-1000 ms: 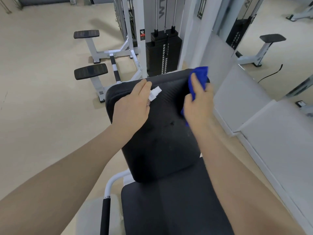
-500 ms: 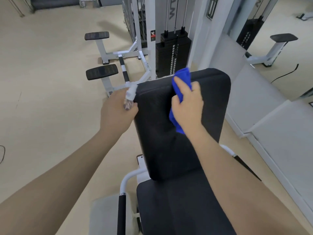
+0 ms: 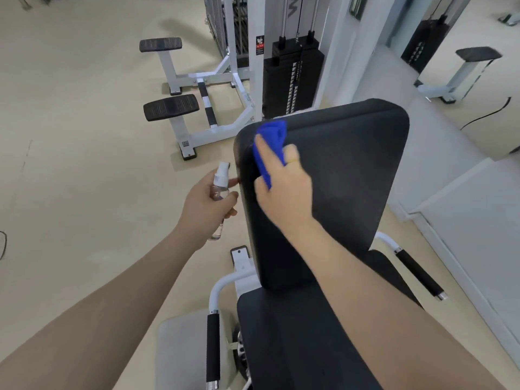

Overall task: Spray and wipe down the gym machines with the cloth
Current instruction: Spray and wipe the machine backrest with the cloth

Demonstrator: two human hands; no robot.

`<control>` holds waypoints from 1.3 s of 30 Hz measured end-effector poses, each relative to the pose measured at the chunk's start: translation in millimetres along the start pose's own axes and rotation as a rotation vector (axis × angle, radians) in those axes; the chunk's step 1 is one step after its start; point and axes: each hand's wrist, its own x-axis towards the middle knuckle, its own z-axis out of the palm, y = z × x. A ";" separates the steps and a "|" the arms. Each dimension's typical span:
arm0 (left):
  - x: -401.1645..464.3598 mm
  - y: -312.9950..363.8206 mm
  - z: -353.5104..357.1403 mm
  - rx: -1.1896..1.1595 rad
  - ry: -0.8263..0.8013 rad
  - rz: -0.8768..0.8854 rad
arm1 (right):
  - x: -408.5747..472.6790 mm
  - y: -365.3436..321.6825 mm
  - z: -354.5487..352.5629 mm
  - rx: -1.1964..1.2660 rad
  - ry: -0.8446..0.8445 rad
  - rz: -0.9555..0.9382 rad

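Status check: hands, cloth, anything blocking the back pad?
Left hand grips spray bottle beside the pad. Right hand presses blue cloth on back pad, upper left corner. Nothing in the way.

A black padded backrest (image 3: 337,175) looks like matt, finely grained vinyl. At its upper left corner, a bright blue cloth (image 3: 270,144) appears soft and fuzzy, like microfibre. At about nine o'clock from the backrest, a small spray bottle (image 3: 220,190) is clear, glossy plastic with a white plastic nozzle. The machine frame (image 3: 222,125) at eleven o'clock is smooth white painted metal, with ribbed black footplates (image 3: 171,107). A handle grip (image 3: 213,347) at six o'clock looks like matt black foam. The beige floor (image 3: 70,164) is smooth with a dull sheen.
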 end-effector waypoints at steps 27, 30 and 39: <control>-7.2 -41.1 30.2 -0.061 0.102 0.067 | -9.1 81.6 -29.1 -0.179 0.152 0.277; -3.9 -46.1 31.7 -0.094 0.108 0.091 | -17.0 48.9 2.9 -0.105 0.208 0.233; 5.7 -51.6 22.6 -0.187 0.012 0.059 | -62.0 21.2 36.7 -0.186 -0.020 -0.204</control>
